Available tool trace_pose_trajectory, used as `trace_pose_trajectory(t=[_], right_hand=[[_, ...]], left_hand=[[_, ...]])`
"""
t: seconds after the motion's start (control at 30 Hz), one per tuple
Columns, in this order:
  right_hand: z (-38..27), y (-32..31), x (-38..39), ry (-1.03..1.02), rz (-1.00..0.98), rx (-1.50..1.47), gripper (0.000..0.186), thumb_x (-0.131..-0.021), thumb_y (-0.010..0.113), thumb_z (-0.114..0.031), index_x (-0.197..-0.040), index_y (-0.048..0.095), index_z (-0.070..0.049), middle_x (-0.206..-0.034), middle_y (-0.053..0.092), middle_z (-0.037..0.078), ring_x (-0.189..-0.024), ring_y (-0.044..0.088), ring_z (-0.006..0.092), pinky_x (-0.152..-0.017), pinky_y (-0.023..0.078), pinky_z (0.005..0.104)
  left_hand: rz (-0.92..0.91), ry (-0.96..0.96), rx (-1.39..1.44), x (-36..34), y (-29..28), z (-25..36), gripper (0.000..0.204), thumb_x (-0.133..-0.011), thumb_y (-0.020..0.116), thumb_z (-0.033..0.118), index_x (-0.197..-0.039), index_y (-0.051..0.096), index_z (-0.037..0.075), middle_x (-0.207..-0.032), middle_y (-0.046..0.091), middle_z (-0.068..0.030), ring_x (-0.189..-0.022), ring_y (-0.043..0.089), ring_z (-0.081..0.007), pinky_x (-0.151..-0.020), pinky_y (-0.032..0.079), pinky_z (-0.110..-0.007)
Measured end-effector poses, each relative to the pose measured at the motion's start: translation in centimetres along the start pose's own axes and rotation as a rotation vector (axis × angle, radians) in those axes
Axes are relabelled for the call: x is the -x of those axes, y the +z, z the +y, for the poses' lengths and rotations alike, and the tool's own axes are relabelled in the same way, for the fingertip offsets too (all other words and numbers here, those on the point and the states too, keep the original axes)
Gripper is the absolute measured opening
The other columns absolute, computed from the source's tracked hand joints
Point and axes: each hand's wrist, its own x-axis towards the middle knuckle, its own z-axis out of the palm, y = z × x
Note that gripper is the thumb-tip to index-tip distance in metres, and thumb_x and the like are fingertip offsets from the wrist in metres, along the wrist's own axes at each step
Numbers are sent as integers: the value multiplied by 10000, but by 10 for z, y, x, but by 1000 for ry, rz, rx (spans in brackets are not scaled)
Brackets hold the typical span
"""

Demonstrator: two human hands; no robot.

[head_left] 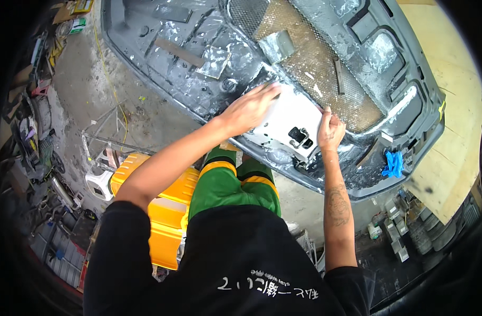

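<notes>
A large dark grey car hood [183,89] lies with its ribbed inner side up, streaked with white dust or filler. Near its front edge is a smooth white panel [289,117] with a dark cutout and a metal latch [301,138]. My left hand [254,108] presses on the panel's upper left part, fingers together and slightly blurred. A thin dark edge shows under its fingertips; what it is I cannot make out. At the panel's right edge, my right hand [331,130] is closed on the border with the thumb pointing up.
On the hood lie a grey block [276,46], a dusty square sheet [214,61], a dark strip [339,75] and a crumpled blue glove [393,164]. A yellow plastic chair [164,231] stands by my left side. Scrap parts [46,137] line the left, plywood [457,105] the right.
</notes>
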Motion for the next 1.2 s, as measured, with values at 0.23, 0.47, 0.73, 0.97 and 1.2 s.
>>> trace_pose_trajectory(t=[0.23, 0.47, 0.73, 0.97, 1.2], right_hand=[[-6, 0, 7, -14, -1, 35, 398, -1046, 486, -407, -1003, 841, -230, -753, 677, 250, -757, 681, 428, -760, 521, 486], [-2, -2, 3, -22, -4, 23, 397, -1039, 497, -404, -992, 843, -216, -769, 691, 219, -733, 679, 425, -746, 518, 494], [-5, -2, 3, 45, -17, 112, 516, -1014, 493, -503, -904, 827, -126, -821, 695, 269, -797, 675, 471, -785, 510, 537], [-2, 6, -1, 40, -37, 97, 619, -996, 502, -530, -808, 766, -2, -760, 667, 295, -794, 661, 500, -767, 503, 547], [2, 0, 4, 59, 25, -11, 711, -988, 481, -581, -742, 690, 52, -701, 613, 315, -714, 611, 512, -746, 464, 560]], left_hand=[[-12, -79, -78, 10, -8, 7, 422, -1036, 478, 70, -1441, 464, -47, -1441, 557, -259, -1335, 541, -411, -1160, 411, -507], [-75, -84, -166, 28, -9, 4, 438, -1029, 458, 55, -1454, 451, -52, -1482, 511, -273, -1362, 517, -408, -1171, 395, -505], [-71, -110, -155, 30, -12, 6, 418, -1026, 481, 48, -1428, 469, -69, -1453, 543, -262, -1336, 537, -425, -1176, 402, -493], [47, -165, 56, -38, -2, -1, 299, -1053, 495, 71, -1319, 553, -52, -1315, 660, -235, -1241, 638, -373, -1099, 479, -439], [611, -501, 377, 43, -58, 48, 268, -1112, 495, 209, -1244, 618, 12, -1164, 765, -76, -879, 648, -116, -793, 524, -316]])
